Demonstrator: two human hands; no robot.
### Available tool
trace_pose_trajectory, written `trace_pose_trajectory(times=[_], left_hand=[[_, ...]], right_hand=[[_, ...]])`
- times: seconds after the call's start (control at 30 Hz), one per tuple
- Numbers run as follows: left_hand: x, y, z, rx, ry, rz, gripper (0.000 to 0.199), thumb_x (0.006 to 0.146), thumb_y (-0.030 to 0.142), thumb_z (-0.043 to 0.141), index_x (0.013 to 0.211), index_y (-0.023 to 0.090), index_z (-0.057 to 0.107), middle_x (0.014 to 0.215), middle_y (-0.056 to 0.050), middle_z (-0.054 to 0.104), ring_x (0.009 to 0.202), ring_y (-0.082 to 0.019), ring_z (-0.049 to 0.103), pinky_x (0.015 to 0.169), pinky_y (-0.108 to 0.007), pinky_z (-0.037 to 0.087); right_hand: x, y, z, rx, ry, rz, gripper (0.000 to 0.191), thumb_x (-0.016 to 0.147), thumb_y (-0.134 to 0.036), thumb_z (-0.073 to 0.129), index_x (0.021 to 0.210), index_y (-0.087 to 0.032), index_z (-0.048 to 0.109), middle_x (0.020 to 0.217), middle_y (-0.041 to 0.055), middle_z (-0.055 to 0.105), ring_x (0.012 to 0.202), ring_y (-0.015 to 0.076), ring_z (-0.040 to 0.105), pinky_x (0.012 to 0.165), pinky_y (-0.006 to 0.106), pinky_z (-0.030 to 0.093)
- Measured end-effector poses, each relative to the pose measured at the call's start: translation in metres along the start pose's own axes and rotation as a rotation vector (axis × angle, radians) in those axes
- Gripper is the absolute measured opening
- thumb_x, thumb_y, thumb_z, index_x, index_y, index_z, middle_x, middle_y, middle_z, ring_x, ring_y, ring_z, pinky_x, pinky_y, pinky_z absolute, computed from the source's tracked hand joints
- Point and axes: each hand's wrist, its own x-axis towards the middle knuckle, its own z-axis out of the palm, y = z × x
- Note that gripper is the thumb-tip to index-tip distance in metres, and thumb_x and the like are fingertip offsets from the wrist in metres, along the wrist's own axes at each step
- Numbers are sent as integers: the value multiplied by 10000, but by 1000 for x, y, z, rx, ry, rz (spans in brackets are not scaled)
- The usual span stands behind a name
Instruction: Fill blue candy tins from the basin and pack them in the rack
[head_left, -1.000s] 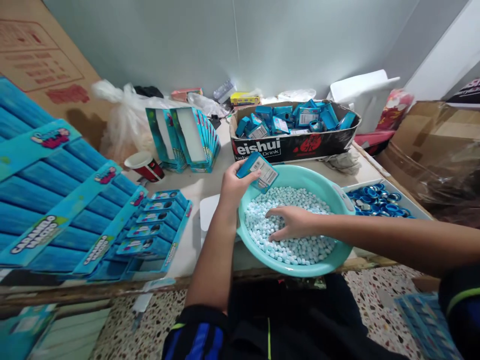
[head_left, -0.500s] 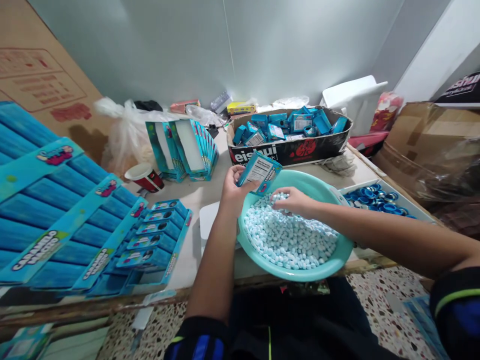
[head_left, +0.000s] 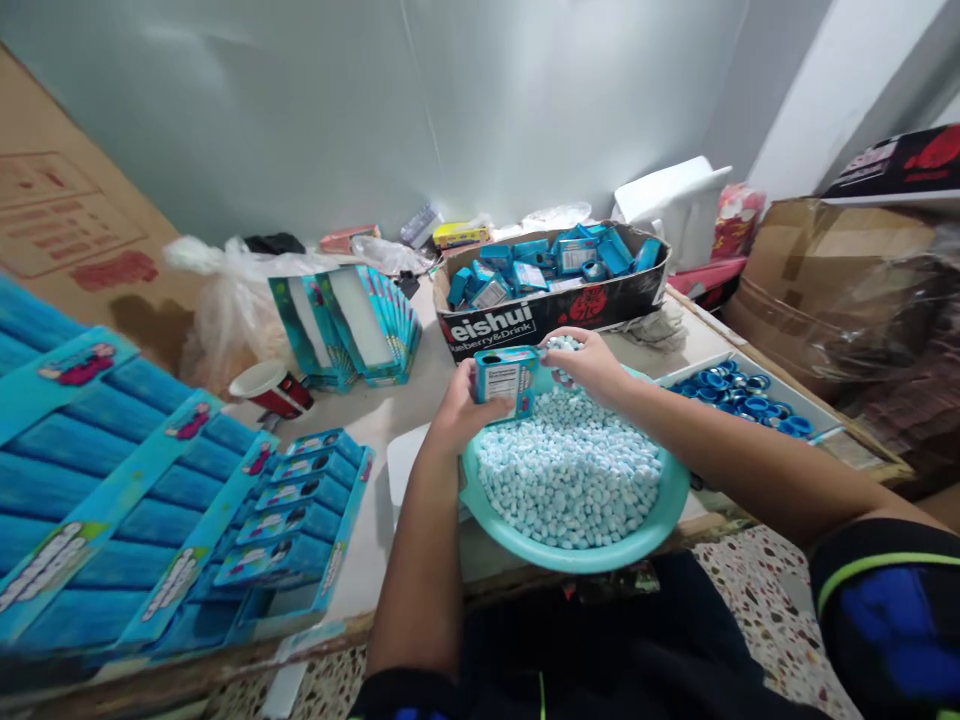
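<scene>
My left hand [head_left: 463, 408] grips a small blue candy box [head_left: 504, 385] upright, with a dark round hole showing in its top. Close beside it, my right hand [head_left: 589, 362] is closed around a handful of pale blue candies [head_left: 562, 347], near the box's top corner. Both hands are over the far side of a turquoise basin [head_left: 574, 558], which holds a heap of the same candies [head_left: 577, 475].
Behind the basin stands a black carton [head_left: 551, 315] of blue boxes. Blue caps fill a white tray [head_left: 821, 432] at right. At left are display trays [head_left: 120, 500] of blue boxes, folded display cartons [head_left: 352, 330] and a red cup [head_left: 274, 388].
My right hand has risen out of the candy heap with a handful. My left hand has turned the box from tilted to upright, and the view has shifted slightly.
</scene>
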Motion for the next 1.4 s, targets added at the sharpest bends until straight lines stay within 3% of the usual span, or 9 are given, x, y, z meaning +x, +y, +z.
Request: trace_pose_trajectory(times=[0.13, 0.37, 0.5, 0.67, 0.83, 1.03, 1.13, 1.27, 1.4], left_hand=[[-4, 10, 3, 138, -138, 23, 896, 650, 267, 894, 1455, 236, 502, 1282, -107, 699, 1061, -295, 719, 841, -364, 597], [-12, 28, 7, 251, -513, -104, 597, 662, 330, 908, 1214, 224, 706, 1115, -99, 773, 988, -316, 744, 827, -416, 620], [-15, 27, 6, 64, -560, -165, 667, 657, 356, 925, 1257, 223, 665, 1142, -107, 761, 992, -321, 739, 818, -415, 617], [-18, 30, 7, -88, -407, -218, 882, 721, 321, 873, 1499, 263, 461, 1288, -107, 695, 1151, -311, 680, 979, -427, 553], [-19, 29, 5, -279, -331, -141, 1101, 635, 329, 850, 1604, 295, 328, 1508, -115, 547, 1387, -409, 523, 1139, -532, 446], [-14, 30, 7, 217, -245, -100, 1283, 518, 387, 960, 1613, 262, 303, 1686, -141, 302, 1534, -429, 320, 1255, -543, 278], [-8, 24, 9, 272, -174, -130, 1162, 477, 434, 972, 1494, 198, 461, 1531, -177, 500, 1395, -398, 499, 1161, -502, 405], [-5, 17, 16, 368, 74, -167, 739, 594, 583, 874, 1148, 171, 611, 1020, -80, 665, 952, -268, 653, 832, -385, 537], [-9, 20, 24, 648, -102, -191, 692, 588, 493, 908, 1147, 193, 632, 1064, -82, 651, 992, -282, 643, 854, -401, 538]], right_hand=[[7, -23, 7, 236, 75, 11, 330, 574, -279, 716, 873, -221, 588, 666, -63, 512, 488, 92, 481, 404, 227, 271], [-7, -34, 50, 473, 33, 21, 305, 642, -247, 697, 911, -229, 556, 692, -62, 490, 519, 89, 473, 439, 235, 259], [-5, -25, 50, 562, 29, 67, 309, 630, -213, 703, 913, -219, 577, 692, -57, 522, 512, 88, 472, 436, 233, 254], [5, -13, 32, 685, 61, 153, 322, 632, -220, 719, 912, -222, 560, 673, -66, 527, 501, 85, 471, 426, 217, 259], [11, -9, 23, 746, 63, 208, 272, 657, -200, 706, 855, -224, 521, 638, -74, 501, 489, 74, 462, 415, 195, 246], [11, -13, 20, 828, 41, 245, 235, 693, -182, 675, 833, -226, 492, 615, -80, 486, 484, 68, 448, 413, 187, 250], [9, -15, 19, 850, 21, 262, 235, 708, -185, 668, 823, -230, 468, 616, -82, 474, 492, 66, 446, 422, 195, 250], [6, -16, 23, 846, -8, 282, 245, 710, -193, 674, 834, -236, 466, 627, -79, 478, 512, 75, 454, 439, 207, 250], [3, -14, 26, 834, -21, 289, 273, 672, -199, 692, 853, -238, 491, 641, -75, 487, 527, 81, 448, 447, 210, 235]])
